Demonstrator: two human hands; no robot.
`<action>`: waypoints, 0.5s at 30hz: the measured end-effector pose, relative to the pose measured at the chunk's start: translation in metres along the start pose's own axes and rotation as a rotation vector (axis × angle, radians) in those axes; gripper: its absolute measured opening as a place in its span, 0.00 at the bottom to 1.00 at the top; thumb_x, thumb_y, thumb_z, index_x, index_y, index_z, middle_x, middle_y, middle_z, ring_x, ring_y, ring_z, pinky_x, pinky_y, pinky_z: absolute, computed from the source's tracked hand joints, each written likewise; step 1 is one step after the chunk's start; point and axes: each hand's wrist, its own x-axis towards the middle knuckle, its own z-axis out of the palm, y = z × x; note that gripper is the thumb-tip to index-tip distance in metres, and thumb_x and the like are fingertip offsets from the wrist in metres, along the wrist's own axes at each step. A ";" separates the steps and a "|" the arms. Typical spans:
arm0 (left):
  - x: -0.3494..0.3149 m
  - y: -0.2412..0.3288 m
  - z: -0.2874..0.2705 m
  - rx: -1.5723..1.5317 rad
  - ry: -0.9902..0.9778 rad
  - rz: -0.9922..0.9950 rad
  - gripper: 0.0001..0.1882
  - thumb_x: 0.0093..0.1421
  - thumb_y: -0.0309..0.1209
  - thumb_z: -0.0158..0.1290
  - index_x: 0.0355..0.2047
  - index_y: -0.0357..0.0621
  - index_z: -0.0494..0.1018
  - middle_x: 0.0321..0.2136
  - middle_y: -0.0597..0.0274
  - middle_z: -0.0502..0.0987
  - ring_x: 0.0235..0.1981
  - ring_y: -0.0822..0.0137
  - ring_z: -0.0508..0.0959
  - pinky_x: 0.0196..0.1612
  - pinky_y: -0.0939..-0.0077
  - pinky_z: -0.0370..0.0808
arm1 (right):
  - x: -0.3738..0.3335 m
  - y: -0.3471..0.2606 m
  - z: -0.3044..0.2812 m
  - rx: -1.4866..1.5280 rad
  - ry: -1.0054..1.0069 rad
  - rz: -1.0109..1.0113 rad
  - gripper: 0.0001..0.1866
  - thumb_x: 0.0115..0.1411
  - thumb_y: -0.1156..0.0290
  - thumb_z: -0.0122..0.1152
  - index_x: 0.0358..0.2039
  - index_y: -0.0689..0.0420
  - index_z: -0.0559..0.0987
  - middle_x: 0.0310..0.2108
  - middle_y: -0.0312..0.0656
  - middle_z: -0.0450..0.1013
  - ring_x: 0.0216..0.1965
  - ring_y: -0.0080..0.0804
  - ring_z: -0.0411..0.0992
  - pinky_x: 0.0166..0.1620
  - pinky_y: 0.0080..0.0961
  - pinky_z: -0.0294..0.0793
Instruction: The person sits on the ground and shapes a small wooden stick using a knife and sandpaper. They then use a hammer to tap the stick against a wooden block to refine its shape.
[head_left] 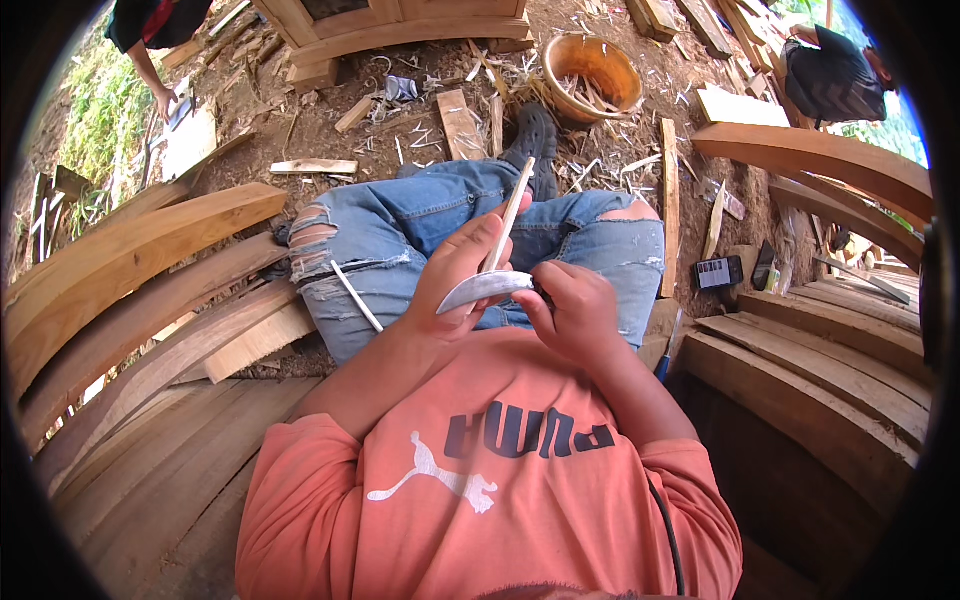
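My left hand point(458, 268) is closed around a thin, pale wooden stick point(513, 214), which slants up and away over my lap. In my closed right hand point(577, 308) is a curved-blade knife point(482, 289); most of its handle is hidden by the fingers. The grey blade lies across the near end of the stick, next to my left fingers. Whether the edge is cutting into the wood cannot be made out. A narrow white strip point(357, 297) rests on my left thigh, over the torn jeans.
Ahead stands an orange bucket point(634, 88) holding wood scraps, with shavings around it. Curved timbers point(150, 225) flank me on the left, planks point(800, 375) on the right. A phone point(733, 270) and a blue-handled tool point(663, 366) lie at right. Another person's hand point(163, 103) works far left.
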 end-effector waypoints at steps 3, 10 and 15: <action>-0.002 0.002 0.001 0.039 -0.002 0.008 0.29 0.81 0.43 0.45 0.74 0.39 0.64 0.21 0.75 0.62 0.16 0.80 0.61 0.19 0.83 0.60 | 0.003 0.005 -0.001 0.009 -0.004 -0.018 0.20 0.64 0.50 0.70 0.31 0.54 0.79 0.26 0.41 0.75 0.27 0.49 0.77 0.30 0.44 0.73; -0.006 0.000 0.002 0.042 0.004 -0.016 0.29 0.81 0.44 0.45 0.74 0.39 0.64 0.21 0.76 0.63 0.16 0.81 0.61 0.18 0.82 0.60 | -0.001 0.012 -0.005 -0.002 0.009 -0.028 0.20 0.64 0.50 0.71 0.30 0.55 0.78 0.25 0.41 0.75 0.26 0.49 0.77 0.29 0.43 0.73; -0.003 0.001 0.002 0.040 -0.020 -0.015 0.29 0.81 0.45 0.44 0.74 0.40 0.64 0.21 0.76 0.63 0.16 0.81 0.62 0.18 0.83 0.60 | -0.004 0.006 -0.003 -0.017 0.010 -0.002 0.20 0.63 0.50 0.71 0.30 0.55 0.78 0.26 0.41 0.76 0.26 0.49 0.77 0.29 0.43 0.73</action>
